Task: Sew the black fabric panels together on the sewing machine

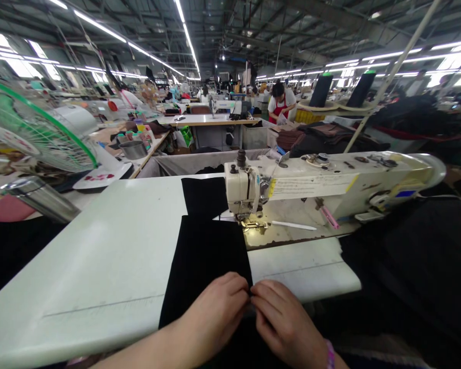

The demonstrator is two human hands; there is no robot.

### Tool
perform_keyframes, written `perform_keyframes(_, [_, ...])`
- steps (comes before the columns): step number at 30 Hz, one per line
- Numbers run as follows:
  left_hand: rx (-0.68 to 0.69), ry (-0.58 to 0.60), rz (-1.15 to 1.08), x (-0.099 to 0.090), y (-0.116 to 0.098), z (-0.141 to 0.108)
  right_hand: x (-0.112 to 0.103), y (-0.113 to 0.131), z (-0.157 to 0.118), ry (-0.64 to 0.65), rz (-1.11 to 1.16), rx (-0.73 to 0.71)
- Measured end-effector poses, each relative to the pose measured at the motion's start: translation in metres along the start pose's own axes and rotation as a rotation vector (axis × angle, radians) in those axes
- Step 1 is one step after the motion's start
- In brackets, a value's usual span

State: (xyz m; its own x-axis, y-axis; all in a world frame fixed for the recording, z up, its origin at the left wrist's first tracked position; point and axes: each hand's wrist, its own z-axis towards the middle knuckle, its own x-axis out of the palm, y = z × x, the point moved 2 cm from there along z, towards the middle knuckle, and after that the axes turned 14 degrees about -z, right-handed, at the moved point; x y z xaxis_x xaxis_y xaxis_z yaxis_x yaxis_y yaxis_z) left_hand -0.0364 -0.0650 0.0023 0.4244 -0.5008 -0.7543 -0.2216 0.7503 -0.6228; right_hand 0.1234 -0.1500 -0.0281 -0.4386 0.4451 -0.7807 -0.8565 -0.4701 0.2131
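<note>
A black fabric piece (pixel 207 261) lies on the pale table and runs from the sewing machine's needle area down over the front edge. Both hands meet at its right edge. My left hand (pixel 225 302) pinches the fabric there with its fingers closed. Close beside it, my right hand (pixel 280 318) has its fingertips pressed together on the same edge, a bracelet at its wrist. Another black piece (pixel 203 196) lies further back, left of the white sewing machine (pixel 242 189). The fingertips' exact grip is partly hidden.
On the machine bed are a white stick (pixel 294 225) and a pink-handled tool (pixel 328 214). A steel flask (pixel 42 197) and a green-rimmed fan (pixel 42 128) stand at the left. Dark cloth (pixel 411 261) is heaped at the right. A person (pixel 281 102) works further back.
</note>
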Motion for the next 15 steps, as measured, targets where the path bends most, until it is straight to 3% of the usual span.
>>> perform_keyframes(4, [0.182, 0.052, 0.152, 0.010, 0.008, -0.017, 0.004, -0.006, 0.014, -0.011, 0.001, 0.028])
perform_keyframes(9, [0.236, 0.045, 0.257, -0.005, 0.036, 0.006, 0.002, -0.025, 0.031, 0.006, -0.057, 0.102])
perform_keyframes(12, [0.278, 0.002, 0.243, -0.015, 0.045, 0.018, -0.034, -0.051, 0.024, -0.113, -0.279, 0.229])
perform_keyframes(15, [0.293, -0.025, 0.219, -0.023, 0.054, 0.027, -0.099, -0.094, -0.010, -0.274, -0.626, 0.441])
